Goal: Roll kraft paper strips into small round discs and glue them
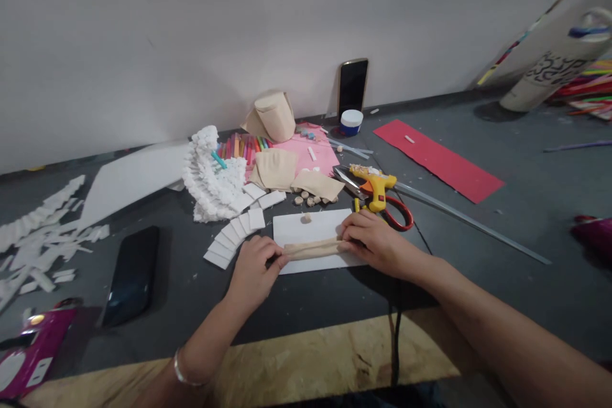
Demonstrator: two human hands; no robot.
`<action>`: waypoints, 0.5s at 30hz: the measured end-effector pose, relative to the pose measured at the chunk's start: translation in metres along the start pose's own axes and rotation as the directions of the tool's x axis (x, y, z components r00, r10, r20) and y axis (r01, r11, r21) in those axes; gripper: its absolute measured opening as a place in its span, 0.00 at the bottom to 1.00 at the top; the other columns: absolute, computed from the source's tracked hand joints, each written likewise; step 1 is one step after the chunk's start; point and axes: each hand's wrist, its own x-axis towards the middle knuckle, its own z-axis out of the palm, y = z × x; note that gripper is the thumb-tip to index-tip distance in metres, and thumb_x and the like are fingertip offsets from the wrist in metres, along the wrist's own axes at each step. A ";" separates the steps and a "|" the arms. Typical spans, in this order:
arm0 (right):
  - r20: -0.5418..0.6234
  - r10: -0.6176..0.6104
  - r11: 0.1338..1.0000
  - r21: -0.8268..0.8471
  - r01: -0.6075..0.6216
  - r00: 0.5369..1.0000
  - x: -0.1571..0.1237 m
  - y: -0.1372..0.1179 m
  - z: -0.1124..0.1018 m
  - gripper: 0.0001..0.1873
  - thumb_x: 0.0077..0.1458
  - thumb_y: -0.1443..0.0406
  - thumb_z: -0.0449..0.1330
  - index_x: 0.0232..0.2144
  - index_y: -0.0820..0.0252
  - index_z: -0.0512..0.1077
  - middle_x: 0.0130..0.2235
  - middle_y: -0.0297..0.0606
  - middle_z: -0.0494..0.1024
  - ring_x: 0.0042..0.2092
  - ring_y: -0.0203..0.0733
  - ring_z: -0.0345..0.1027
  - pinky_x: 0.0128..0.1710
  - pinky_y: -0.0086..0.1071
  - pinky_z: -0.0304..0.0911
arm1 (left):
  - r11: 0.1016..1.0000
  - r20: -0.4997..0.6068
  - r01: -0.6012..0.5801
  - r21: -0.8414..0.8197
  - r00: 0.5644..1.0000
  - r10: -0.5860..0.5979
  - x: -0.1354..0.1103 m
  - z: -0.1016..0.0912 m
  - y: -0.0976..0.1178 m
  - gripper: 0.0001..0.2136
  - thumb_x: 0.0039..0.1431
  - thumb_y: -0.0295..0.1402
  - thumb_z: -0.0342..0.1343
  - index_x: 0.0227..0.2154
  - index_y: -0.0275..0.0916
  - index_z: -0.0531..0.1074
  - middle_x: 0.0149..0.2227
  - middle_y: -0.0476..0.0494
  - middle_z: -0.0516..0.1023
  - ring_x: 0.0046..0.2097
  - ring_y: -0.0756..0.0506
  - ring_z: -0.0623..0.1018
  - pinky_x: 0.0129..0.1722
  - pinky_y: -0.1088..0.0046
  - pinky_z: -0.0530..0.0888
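Observation:
My left hand [253, 271] pinches the left end of a rolled beige fabric strip [313, 247], and my right hand [377, 243] grips its right end. The roll lies across a white card [318, 226] on the dark grey table. A small beige disc [306, 217] rests on the card just behind the roll. Both hands have fingers curled closed on the fabric.
A yellow glue gun [375, 186] and red-handled scissors [396, 213] lie behind my right hand. White card pieces [234, 233], frilled white paper [213, 182], beige fabric pieces [277, 169], a red sheet [437, 159], a black phone [132, 274] and a long metal ruler [473, 223] surround them.

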 end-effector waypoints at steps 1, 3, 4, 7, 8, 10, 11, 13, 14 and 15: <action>-0.004 0.007 1.000 -0.001 -0.007 1.000 0.000 0.000 0.000 0.08 0.63 0.67 0.55 0.31 0.60 0.72 0.37 0.42 0.74 0.40 0.44 0.65 0.42 0.39 0.62 | 1.000 0.002 0.007 -0.009 1.000 -0.007 0.000 0.000 0.000 0.09 0.60 0.33 0.58 0.25 0.39 0.71 0.30 0.48 0.75 0.37 0.45 0.70 0.38 0.66 0.64; -0.008 0.017 1.000 -0.002 -0.017 1.000 -0.001 0.001 0.000 0.08 0.62 0.66 0.56 0.30 0.60 0.72 0.37 0.42 0.74 0.40 0.43 0.65 0.42 0.38 0.62 | 1.000 0.008 0.016 -0.019 1.000 -0.016 0.001 0.000 -0.001 0.09 0.61 0.34 0.57 0.25 0.39 0.71 0.30 0.48 0.75 0.37 0.45 0.71 0.38 0.66 0.64; -0.008 0.021 1.000 -0.002 -0.021 1.000 -0.001 0.002 0.000 0.08 0.62 0.66 0.57 0.30 0.60 0.72 0.37 0.42 0.74 0.41 0.44 0.65 0.42 0.38 0.62 | 1.000 0.011 0.019 -0.018 1.000 -0.019 0.001 0.000 -0.001 0.09 0.61 0.34 0.57 0.26 0.39 0.72 0.30 0.48 0.75 0.37 0.45 0.71 0.39 0.65 0.64; -0.009 0.025 1.000 0.000 -0.025 1.000 -0.001 0.004 0.001 0.08 0.61 0.65 0.58 0.29 0.60 0.71 0.38 0.42 0.75 0.41 0.44 0.65 0.43 0.39 0.61 | 1.000 0.026 0.025 -0.009 0.999 -0.025 0.001 0.000 -0.002 0.09 0.62 0.35 0.56 0.27 0.39 0.72 0.31 0.48 0.75 0.37 0.44 0.70 0.39 0.65 0.63; -0.007 0.027 1.000 0.002 -0.027 1.000 -0.002 0.004 0.001 0.08 0.61 0.65 0.58 0.29 0.60 0.71 0.38 0.42 0.75 0.41 0.44 0.65 0.43 0.39 0.61 | 1.000 0.028 0.027 -0.008 0.999 -0.027 0.001 0.000 -0.002 0.10 0.63 0.35 0.55 0.27 0.39 0.72 0.31 0.47 0.75 0.37 0.44 0.70 0.39 0.65 0.63; -0.009 0.037 0.999 0.004 -0.037 0.999 -0.002 0.005 0.002 0.09 0.60 0.65 0.59 0.28 0.60 0.71 0.38 0.43 0.75 0.41 0.44 0.65 0.43 0.39 0.61 | 1.000 0.031 0.030 -0.011 0.999 -0.029 0.001 0.000 -0.001 0.10 0.63 0.36 0.54 0.27 0.39 0.72 0.31 0.47 0.74 0.37 0.44 0.70 0.39 0.65 0.63; -0.012 0.045 0.999 0.005 -0.045 0.999 -0.002 0.005 0.002 0.09 0.60 0.65 0.59 0.28 0.60 0.71 0.38 0.43 0.75 0.40 0.44 0.65 0.42 0.39 0.61 | 0.999 0.033 0.033 -0.011 0.999 -0.032 0.002 -0.001 0.000 0.10 0.63 0.36 0.54 0.26 0.39 0.72 0.31 0.48 0.74 0.37 0.45 0.70 0.39 0.65 0.63; -0.023 0.057 0.998 0.007 -0.057 0.998 -0.001 0.004 0.002 0.09 0.59 0.65 0.60 0.27 0.60 0.70 0.38 0.42 0.75 0.40 0.43 0.64 0.42 0.39 0.61 | 0.999 0.037 0.041 -0.010 0.998 -0.040 0.002 -0.001 0.001 0.11 0.62 0.36 0.54 0.25 0.39 0.71 0.30 0.48 0.74 0.36 0.45 0.70 0.39 0.65 0.63; -0.031 0.060 0.998 0.009 -0.060 0.998 -0.001 0.003 0.001 0.09 0.59 0.66 0.60 0.26 0.60 0.70 0.38 0.42 0.75 0.40 0.43 0.64 0.42 0.38 0.61 | 0.999 0.038 0.045 -0.008 0.998 -0.044 0.002 -0.002 0.002 0.11 0.63 0.36 0.54 0.25 0.39 0.70 0.30 0.48 0.73 0.36 0.45 0.70 0.39 0.66 0.63; -0.037 0.061 0.998 0.012 -0.061 0.997 -0.001 0.003 0.001 0.09 0.59 0.66 0.61 0.26 0.60 0.69 0.38 0.42 0.75 0.40 0.43 0.64 0.41 0.38 0.61 | 0.999 0.037 0.047 -0.005 0.998 -0.047 0.002 -0.002 0.003 0.11 0.63 0.36 0.54 0.25 0.39 0.70 0.29 0.49 0.73 0.36 0.45 0.69 0.39 0.66 0.63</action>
